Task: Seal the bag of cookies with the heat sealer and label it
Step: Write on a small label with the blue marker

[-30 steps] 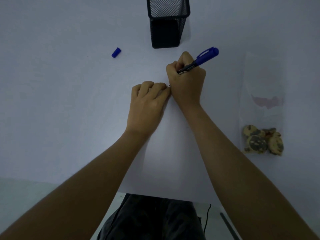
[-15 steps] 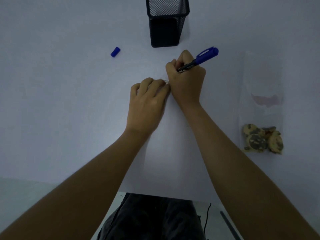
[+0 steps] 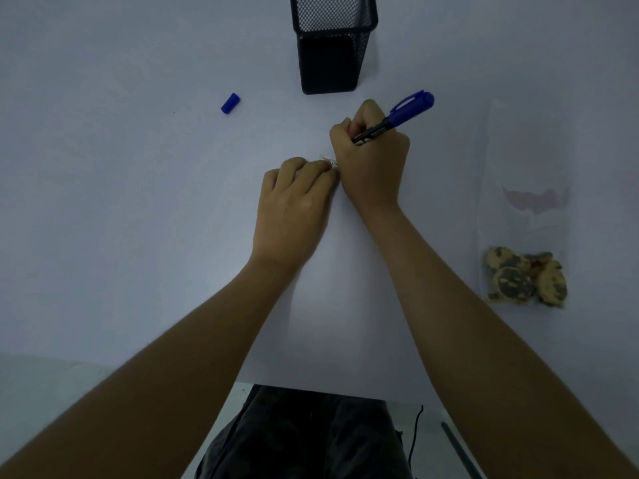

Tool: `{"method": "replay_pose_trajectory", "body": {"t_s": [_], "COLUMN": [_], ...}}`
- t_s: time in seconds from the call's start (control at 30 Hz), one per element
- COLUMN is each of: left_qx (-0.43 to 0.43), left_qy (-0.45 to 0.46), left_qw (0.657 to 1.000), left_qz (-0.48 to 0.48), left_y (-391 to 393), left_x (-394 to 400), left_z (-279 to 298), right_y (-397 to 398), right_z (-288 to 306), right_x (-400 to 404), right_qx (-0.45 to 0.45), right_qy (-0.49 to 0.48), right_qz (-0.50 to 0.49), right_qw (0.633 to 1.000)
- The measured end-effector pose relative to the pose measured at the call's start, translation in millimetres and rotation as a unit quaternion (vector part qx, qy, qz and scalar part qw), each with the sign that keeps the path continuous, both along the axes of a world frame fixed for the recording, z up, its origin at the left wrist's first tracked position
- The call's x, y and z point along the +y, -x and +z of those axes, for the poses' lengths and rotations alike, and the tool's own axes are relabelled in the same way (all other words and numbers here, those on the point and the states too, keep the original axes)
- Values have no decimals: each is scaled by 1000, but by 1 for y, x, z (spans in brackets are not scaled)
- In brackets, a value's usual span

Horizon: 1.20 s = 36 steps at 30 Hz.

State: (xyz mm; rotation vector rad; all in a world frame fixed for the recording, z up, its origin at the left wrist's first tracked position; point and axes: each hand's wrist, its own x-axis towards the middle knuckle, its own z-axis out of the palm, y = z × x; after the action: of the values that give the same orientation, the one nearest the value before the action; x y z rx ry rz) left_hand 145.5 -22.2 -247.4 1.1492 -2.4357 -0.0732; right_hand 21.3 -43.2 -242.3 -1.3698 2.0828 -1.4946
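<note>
Bag (image 3: 525, 209) with cookies (image 3: 525, 280) rightward, right hand (image 3: 371, 164) gripping marker (image 3: 397, 117), left hand (image 3: 295, 205) clenched, perhaps on label (image 3: 328, 160)

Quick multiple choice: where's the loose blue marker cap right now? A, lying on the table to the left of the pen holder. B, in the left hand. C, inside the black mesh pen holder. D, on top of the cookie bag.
A: the blue marker cap lies alone on the white table, left of the black mesh pen holder.

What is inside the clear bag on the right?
Several cookies sit piled at the near end of the bag. The rest looks empty; how many lie underneath is hidden.
</note>
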Motion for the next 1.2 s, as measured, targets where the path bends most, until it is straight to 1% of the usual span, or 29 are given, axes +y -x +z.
{"method": "replay_pose_trajectory", "body": {"t_s": [0.5, 1.03, 1.2], "left_qx": [3, -7, -4], "left_qy": [-3, -4, -4], "left_qw": [1000, 1000, 1000], "left_qz": [-3, 0, 1], "left_y": [1, 1, 1], "left_x": [1, 0, 0], "left_z": [2, 2, 1], "right_y": [-1, -1, 0], "right_z": [1, 0, 1], "right_x": [0, 1, 1], "right_qx": [16, -2, 3], "right_qy": [-10, -6, 6], "right_qz": [2, 12, -20], "right_qw": [1000, 1000, 1000]}}
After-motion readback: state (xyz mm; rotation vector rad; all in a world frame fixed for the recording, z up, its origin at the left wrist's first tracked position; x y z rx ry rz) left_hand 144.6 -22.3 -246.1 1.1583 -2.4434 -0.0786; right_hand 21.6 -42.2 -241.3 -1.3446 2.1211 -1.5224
